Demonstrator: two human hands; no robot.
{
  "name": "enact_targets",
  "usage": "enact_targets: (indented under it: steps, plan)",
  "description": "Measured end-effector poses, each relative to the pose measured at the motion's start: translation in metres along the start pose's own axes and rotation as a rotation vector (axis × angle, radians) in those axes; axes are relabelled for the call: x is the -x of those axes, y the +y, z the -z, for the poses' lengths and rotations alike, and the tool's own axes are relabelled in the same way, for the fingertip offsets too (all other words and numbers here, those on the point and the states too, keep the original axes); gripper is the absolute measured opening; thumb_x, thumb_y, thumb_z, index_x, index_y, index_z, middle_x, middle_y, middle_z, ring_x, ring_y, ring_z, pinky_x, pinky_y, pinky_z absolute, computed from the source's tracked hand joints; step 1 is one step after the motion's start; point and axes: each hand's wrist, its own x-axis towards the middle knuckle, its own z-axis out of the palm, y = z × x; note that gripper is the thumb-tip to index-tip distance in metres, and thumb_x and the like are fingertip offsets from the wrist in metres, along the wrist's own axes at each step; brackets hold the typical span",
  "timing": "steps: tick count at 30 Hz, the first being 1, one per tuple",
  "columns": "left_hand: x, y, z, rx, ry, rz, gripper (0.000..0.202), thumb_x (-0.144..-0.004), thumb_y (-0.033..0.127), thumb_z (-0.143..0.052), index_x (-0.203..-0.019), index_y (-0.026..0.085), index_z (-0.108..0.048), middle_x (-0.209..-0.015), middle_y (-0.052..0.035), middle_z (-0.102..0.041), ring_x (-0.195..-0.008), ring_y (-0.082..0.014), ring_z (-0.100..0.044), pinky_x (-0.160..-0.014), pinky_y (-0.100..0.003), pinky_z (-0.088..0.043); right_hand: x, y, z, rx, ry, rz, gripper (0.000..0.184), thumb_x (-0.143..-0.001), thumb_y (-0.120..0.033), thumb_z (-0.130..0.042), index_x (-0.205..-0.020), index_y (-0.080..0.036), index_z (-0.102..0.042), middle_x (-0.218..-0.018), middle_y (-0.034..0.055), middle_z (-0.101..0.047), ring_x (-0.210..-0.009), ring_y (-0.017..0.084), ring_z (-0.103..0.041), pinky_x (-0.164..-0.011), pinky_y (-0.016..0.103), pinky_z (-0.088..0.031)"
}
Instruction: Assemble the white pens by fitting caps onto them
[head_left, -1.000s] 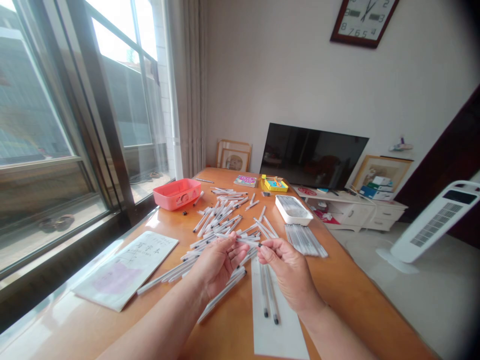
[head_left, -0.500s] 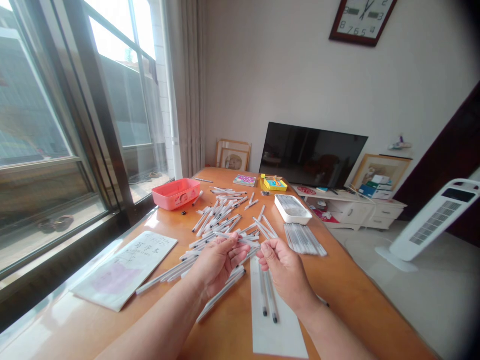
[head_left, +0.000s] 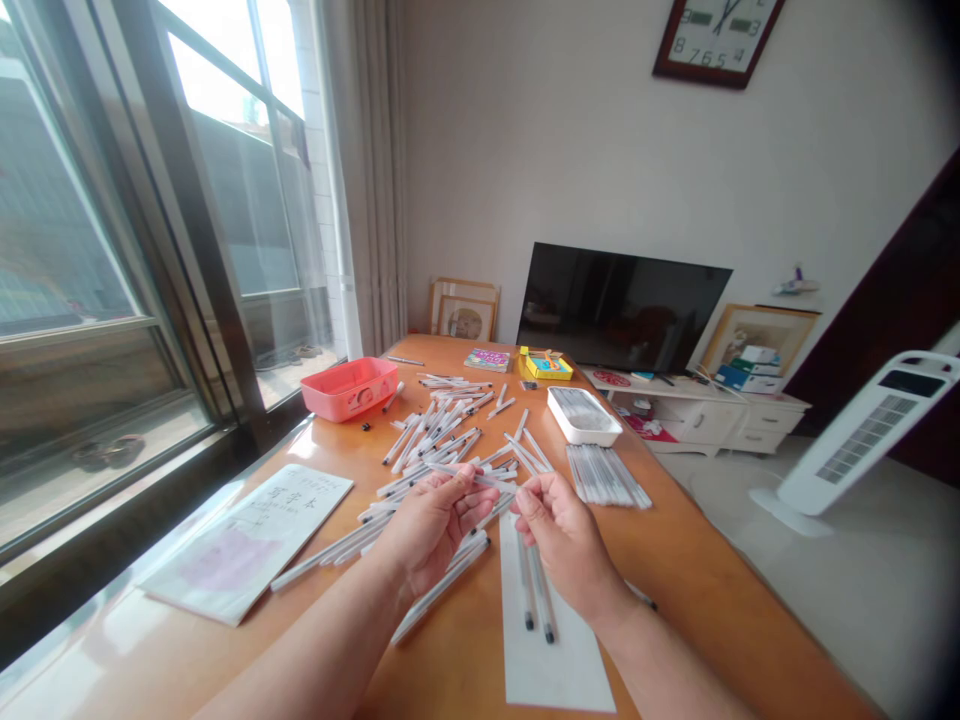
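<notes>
My left hand [head_left: 435,520] is closed, thumb over fingers, on a clear-barrelled pen [head_left: 487,482] lying across it with one end toward my right hand. My right hand [head_left: 559,525] pinches close to that end; whatever sits between its fingertips is too small to make out. Beneath the right hand, two pens with black ends [head_left: 538,600] rest on a white paper strip [head_left: 555,680], their upper parts hidden by the fingers. A loose heap of similar pens [head_left: 431,435] spreads beyond and to the left of my left hand.
At the left lie a notebook [head_left: 247,545] and a pink bin [head_left: 349,390]. To the right are a white tray [head_left: 589,432] of clear pieces and a row of clear tubes [head_left: 607,477]. A booklet [head_left: 486,360] and yellow box [head_left: 551,367] sit at the back.
The view has shifted slightly. Both hands keep nearly the same pose, with a small gap now between the right fingertips and the pen's end.
</notes>
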Motion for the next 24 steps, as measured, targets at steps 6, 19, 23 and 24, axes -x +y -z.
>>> enact_targets:
  steps: [6, 19, 23, 24]
  plan:
    - [0.0030, 0.0029, -0.0012, -0.009, -0.059, 0.053, 0.015, -0.089, 0.020, -0.067, -0.100, 0.010, -0.064, -0.087, -0.0139, -0.074, -0.074, -0.0162, -0.074, -0.073, -0.023, -0.061, 0.0009, 0.0011, 0.0022, 0.039, -0.079, -0.057, 0.050, -0.097, -0.061, -0.042, -0.071, -0.020, -0.054, -0.058, -0.0002, -0.059, -0.049, 0.012, -0.050, -0.051, 0.025, -0.040]
    - [0.0000, 0.0040, 0.0049, 0.012, -0.057, 0.022, 0.017, -0.088, 0.021, -0.069, -0.100, 0.010, -0.065, -0.092, -0.0142, -0.074, -0.084, -0.0179, -0.075, -0.079, -0.024, -0.061, 0.0031, -0.0039, 0.0028, 0.053, -0.057, 0.032, 0.038, -0.097, -0.056, -0.048, -0.083, -0.021, -0.056, -0.075, 0.0008, -0.065, -0.062, 0.013, -0.057, -0.060, 0.025, -0.045]
    - [0.0027, 0.0061, 0.0031, -0.027, -0.109, -0.008, 0.019, -0.087, 0.022, -0.070, -0.102, 0.011, -0.065, -0.100, -0.0148, -0.074, -0.084, -0.0181, -0.075, -0.080, -0.026, -0.061, 0.0015, -0.0026, 0.0017, -0.122, -0.101, -0.146, 0.045, -0.095, -0.061, -0.046, -0.080, -0.020, -0.054, -0.062, -0.0008, -0.061, -0.049, 0.010, -0.049, -0.046, 0.022, -0.034]
    - [0.0034, 0.0065, 0.0025, -0.031, -0.121, -0.012, 0.019, -0.087, 0.021, -0.070, -0.102, 0.011, -0.065, -0.102, -0.0147, -0.073, -0.085, -0.0182, -0.075, -0.081, -0.026, -0.061, 0.0010, -0.0024, 0.0014, -0.172, -0.102, -0.196, 0.046, -0.094, -0.063, -0.047, -0.081, -0.020, -0.054, -0.061, -0.0010, -0.061, -0.046, 0.010, -0.046, -0.044, 0.021, -0.030]
